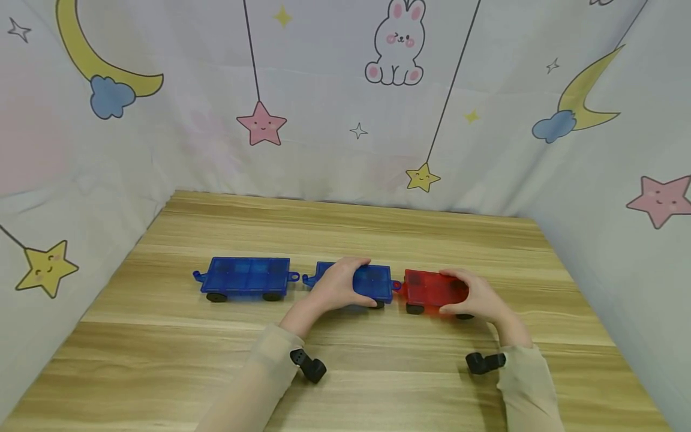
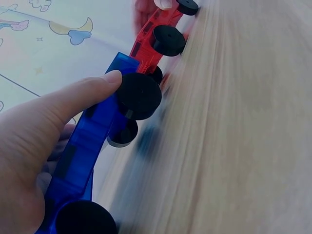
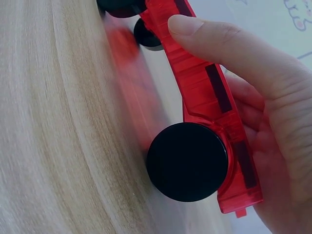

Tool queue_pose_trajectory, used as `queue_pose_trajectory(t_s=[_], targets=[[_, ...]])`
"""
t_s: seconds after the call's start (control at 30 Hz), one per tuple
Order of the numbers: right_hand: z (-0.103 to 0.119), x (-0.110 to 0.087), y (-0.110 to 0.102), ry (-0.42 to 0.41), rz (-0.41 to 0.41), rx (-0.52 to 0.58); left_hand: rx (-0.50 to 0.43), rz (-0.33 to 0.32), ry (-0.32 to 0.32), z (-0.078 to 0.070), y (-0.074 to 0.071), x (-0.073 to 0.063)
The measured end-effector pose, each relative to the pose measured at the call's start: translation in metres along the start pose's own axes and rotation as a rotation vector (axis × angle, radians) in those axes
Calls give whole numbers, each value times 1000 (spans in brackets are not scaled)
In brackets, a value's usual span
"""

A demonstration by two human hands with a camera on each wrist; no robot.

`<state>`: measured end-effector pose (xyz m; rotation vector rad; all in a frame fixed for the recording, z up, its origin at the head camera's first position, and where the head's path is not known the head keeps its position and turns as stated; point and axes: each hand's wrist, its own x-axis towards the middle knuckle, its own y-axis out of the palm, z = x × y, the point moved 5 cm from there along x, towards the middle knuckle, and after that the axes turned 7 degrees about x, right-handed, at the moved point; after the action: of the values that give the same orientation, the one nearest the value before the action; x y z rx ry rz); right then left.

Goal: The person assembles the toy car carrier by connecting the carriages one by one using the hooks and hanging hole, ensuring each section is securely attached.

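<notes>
Three translucent toy train cars with black wheels stand in a row on a wooden table. My left hand [image 1: 337, 287] grips the middle blue car [image 1: 373, 282] across its width, thumb on the near side above a wheel. My right hand [image 1: 480, 295] holds the red car [image 1: 426, 288] by its sides near the right end; in the right wrist view the thumb presses its red side wall [image 3: 195, 73]. The blue car's ring and the red car's hook overlap between them. A longer blue car [image 1: 248, 275] stands at the left, untouched, its ring close to the middle car's hook.
The wood-grain table [image 1: 388, 384] stretches around the cars. A white cloth [image 1: 324, 78] printed with moons, stars and a rabbit hangs behind and on both sides. A small black wrist camera [image 1: 310, 365] sits on the left sleeve, another camera [image 1: 484, 362] on the right.
</notes>
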<state>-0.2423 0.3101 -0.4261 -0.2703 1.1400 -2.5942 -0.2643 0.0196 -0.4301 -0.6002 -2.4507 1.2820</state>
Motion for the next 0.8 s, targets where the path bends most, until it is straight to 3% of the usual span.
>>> queue_pose_trajectory(t_s=[0.8], targets=[[-2, 0, 0, 10, 19, 12, 23, 29, 2, -2, 1, 1]])
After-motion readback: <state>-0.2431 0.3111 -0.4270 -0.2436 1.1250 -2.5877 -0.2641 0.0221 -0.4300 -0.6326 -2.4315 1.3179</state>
